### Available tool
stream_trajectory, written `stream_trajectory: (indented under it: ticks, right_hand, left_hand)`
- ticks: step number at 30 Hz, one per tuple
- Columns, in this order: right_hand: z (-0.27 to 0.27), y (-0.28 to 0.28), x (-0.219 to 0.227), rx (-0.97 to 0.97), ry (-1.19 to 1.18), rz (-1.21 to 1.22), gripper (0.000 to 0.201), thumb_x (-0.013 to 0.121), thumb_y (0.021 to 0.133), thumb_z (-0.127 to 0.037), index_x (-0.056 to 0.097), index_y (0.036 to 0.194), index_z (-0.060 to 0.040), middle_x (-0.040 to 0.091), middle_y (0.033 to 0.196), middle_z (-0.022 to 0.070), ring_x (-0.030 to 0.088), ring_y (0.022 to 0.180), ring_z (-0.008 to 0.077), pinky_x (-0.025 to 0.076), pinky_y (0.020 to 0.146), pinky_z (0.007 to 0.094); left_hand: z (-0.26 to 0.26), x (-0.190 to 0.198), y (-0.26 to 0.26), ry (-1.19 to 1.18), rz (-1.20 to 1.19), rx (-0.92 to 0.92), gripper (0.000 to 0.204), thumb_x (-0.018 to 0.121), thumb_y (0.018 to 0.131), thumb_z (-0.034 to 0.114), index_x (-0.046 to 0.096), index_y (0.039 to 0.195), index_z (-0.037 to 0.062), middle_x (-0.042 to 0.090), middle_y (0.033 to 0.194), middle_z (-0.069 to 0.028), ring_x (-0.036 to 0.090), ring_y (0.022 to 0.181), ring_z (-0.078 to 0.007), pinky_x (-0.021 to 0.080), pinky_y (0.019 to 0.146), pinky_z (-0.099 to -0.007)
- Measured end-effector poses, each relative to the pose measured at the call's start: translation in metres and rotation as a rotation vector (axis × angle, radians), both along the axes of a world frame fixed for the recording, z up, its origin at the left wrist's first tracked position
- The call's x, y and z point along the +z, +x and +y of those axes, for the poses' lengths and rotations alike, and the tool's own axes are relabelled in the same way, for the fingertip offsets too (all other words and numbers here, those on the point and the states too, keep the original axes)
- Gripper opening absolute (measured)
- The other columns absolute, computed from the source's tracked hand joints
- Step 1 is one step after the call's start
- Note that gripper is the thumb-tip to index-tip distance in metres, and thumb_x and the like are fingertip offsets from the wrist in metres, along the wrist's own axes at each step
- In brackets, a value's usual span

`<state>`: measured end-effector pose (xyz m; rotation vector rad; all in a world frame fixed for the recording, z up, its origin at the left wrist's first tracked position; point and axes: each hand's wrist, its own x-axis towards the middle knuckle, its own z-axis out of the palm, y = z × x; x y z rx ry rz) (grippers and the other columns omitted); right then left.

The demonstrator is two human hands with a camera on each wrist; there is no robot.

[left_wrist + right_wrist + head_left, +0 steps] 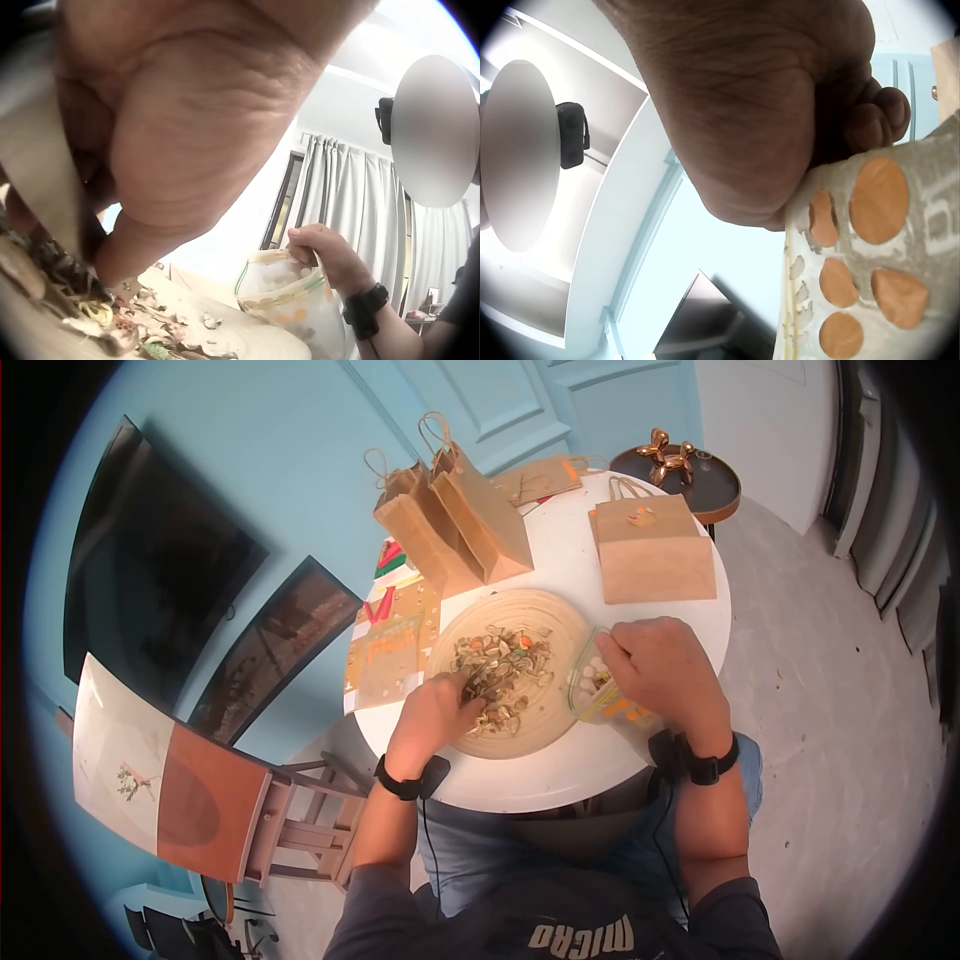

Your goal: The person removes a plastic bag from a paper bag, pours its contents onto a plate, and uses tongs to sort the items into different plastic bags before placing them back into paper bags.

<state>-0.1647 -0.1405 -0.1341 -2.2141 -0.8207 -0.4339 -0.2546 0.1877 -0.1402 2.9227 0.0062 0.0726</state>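
My left hand (432, 715) is over the left side of a heap of dried pieces (510, 660) on a round woven tray (565, 622). Its thumb and fingers curl down round some of the dried pieces (94, 311); the fingertips are partly hidden. Beside the tray's right edge, my right hand (665, 670) grips the rim of a clear bag (590, 695) with a green seal line. In the left wrist view the bag (289, 300) hangs with its mouth open and pale round pieces inside. Orange round spots show on the bag (840, 281) in the right wrist view.
Two upright paper bags (460, 525) stand behind the tray. Another paper bag (655, 555) is at the back right of the white table (560, 790). Patterned packets (390, 650) lie at the left, and a small dark side table (715, 490) holds a shiny balloon-dog figure.
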Motion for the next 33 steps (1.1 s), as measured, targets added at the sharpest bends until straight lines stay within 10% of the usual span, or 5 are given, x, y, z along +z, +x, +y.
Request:
stream_trajectory:
  ticks: [15, 33]
  right_hand:
    - [0.002, 0.001, 0.000, 0.009, -0.035, 0.013, 0.042, 0.065, 0.108, -0.026, 0.074, 0.075, -0.0020, 0.070, 0.073, 0.0224, 0.070, 0.071, 0.0442, 0.055, 0.072, 0.0537]
    - [0.001, 0.002, 0.000, 0.013, 0.022, -0.004, 0.039, 0.066, 0.106, -0.023, 0.072, 0.074, -0.0025, 0.070, 0.073, 0.0209, 0.070, 0.071, 0.0436, 0.055, 0.070, 0.0530]
  left_hand:
    - [-0.009, -0.016, -0.010, 0.110, -0.142, -0.071, 0.018, 0.078, 0.100, 0.017, 0.074, 0.097, -0.0010, 0.075, 0.093, -0.0245, 0.073, 0.088, -0.0487, 0.059, 0.078, -0.0549]
    - [-0.077, 0.036, 0.006, -0.321, -0.130, -0.287, 0.027, 0.081, 0.101, 0.018, 0.078, 0.116, -0.0038, 0.074, 0.095, -0.0263, 0.074, 0.086, -0.0426, 0.056, 0.075, -0.0499]
